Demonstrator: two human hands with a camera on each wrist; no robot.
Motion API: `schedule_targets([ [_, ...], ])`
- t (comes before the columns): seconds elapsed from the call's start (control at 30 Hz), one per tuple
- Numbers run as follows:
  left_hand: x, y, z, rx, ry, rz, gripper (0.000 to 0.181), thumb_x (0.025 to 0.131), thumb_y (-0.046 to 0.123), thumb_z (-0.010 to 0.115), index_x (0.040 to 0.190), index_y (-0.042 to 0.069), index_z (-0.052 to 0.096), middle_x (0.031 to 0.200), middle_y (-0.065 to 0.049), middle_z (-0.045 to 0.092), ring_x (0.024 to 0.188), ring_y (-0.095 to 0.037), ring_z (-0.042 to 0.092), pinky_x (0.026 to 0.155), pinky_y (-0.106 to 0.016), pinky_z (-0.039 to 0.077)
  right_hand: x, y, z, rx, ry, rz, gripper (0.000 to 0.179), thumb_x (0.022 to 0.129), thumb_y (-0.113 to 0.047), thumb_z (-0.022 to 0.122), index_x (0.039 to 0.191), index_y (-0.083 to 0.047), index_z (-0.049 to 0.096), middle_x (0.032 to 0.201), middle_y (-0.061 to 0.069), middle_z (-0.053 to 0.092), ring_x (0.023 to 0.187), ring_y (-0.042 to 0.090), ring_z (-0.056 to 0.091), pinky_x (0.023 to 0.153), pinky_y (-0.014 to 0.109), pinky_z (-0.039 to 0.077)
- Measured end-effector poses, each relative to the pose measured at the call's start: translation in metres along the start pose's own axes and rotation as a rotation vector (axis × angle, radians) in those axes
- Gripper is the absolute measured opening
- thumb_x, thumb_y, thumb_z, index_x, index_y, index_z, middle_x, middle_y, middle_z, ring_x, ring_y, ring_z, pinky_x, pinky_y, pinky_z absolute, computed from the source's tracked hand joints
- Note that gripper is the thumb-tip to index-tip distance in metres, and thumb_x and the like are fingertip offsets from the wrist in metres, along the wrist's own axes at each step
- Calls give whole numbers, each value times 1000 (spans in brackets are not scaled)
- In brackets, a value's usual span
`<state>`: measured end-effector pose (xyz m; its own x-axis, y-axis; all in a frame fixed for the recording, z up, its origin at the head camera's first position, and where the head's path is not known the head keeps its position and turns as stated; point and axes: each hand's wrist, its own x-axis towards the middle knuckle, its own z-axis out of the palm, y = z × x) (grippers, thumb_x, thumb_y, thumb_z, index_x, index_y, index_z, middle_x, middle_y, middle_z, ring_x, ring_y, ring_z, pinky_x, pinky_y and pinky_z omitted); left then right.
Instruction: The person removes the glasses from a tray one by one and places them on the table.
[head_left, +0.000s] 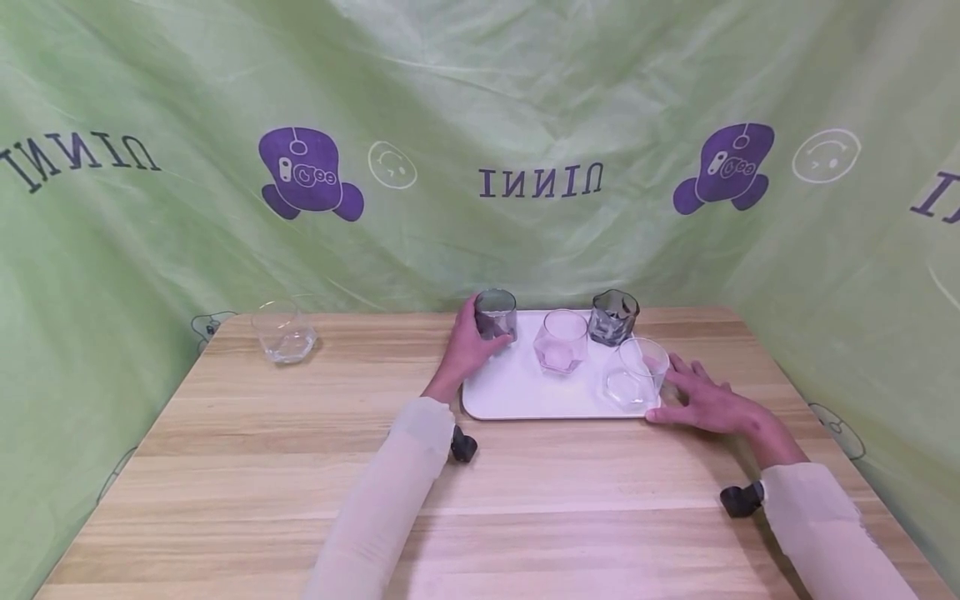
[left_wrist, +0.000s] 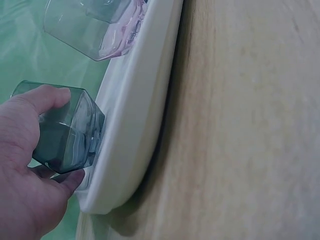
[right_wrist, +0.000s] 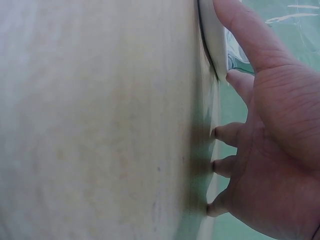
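Five glasses, one tray, two hands; left hand (head_left: 467, 346) curled round grey-green glass (head_left: 498, 310) at tray's left end.
White tray (head_left: 517, 392): long axis left-right; also bears pink glass (head_left: 561, 352), dark grey glass (head_left: 614, 321), clear glass (head_left: 630, 383), all upright, mouths up. Second clear glass (head_left: 287, 337), on table (head_left: 262, 458), shows only in head view. Right hand (head_left: 705, 402) spread, grasping nothing, thumb at tray's near right corner; right wrist view alone shows its fingertips meeting the tabletop.

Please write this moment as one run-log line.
left hand: grips grey glass at left end of tray | right hand: at tray's right end | one clear glass: on table, left of tray
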<state>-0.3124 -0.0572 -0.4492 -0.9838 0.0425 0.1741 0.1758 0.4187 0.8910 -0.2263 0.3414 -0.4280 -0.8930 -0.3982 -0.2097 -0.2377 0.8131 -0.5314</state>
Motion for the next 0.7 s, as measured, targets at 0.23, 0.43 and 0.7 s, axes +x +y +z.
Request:
schedule_targets([
  [0.23, -2, 3, 0, 10, -1, -14, 97, 84, 15, 87, 160, 4, 27, 154, -19, 41, 142, -34, 40, 119, -40, 32, 0, -2, 0, -1, 3, -1, 96, 93, -49, 71, 162, -3, 22, 161, 40, -2, 142, 67, -8, 95, 89, -7],
  [0.43, -6, 5, -1, 0, -5, -18, 96, 83, 14, 87, 158, 4, 28, 153, -19, 42, 142, -34, 41, 118, -40, 33, -1, -2, 0, 1, 0, 2, 97, 93, -49, 71, 163, -5, 21, 161, 40, -2, 142, 66, -9, 96, 89, -7],
  [0.7, -9, 6, -4, -12, -1, -20, 98, 80, 15, 90, 157, 4, 31, 151, -19, 43, 139, -35, 44, 117, -41, 34, 0, 0, 1, 2, -1, -2, 96, 93, -50, 71, 163, -7, 21, 161, 40, -3, 142, 67, -9, 95, 89, -8],
])
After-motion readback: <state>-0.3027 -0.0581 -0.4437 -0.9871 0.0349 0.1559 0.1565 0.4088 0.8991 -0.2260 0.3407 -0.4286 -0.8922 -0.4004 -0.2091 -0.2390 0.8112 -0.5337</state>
